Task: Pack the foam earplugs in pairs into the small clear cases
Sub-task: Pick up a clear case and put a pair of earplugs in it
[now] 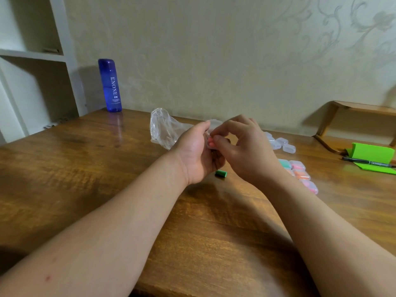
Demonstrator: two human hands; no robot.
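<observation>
My left hand (198, 155) holds a small clear case (209, 144) above the table's middle. An orange-pink earplug (211, 141) shows inside the case. My right hand (244, 146) pinches at that earplug with thumb and forefinger. A single green earplug (221, 173) lies on the wood just below my hands. Empty clear cases (282, 144) sit behind my right hand. Filled cases (299, 171) with teal, pink and orange earplugs lie in a row to the right of my right wrist, partly hidden by it.
A crumpled clear plastic bag (164, 128) lies behind my left hand. A tall blue bottle (110, 85) stands at the back left by white shelves. A green stand (371, 154) with a black marker (366, 162) sits at the right, below a wooden rack (334, 116).
</observation>
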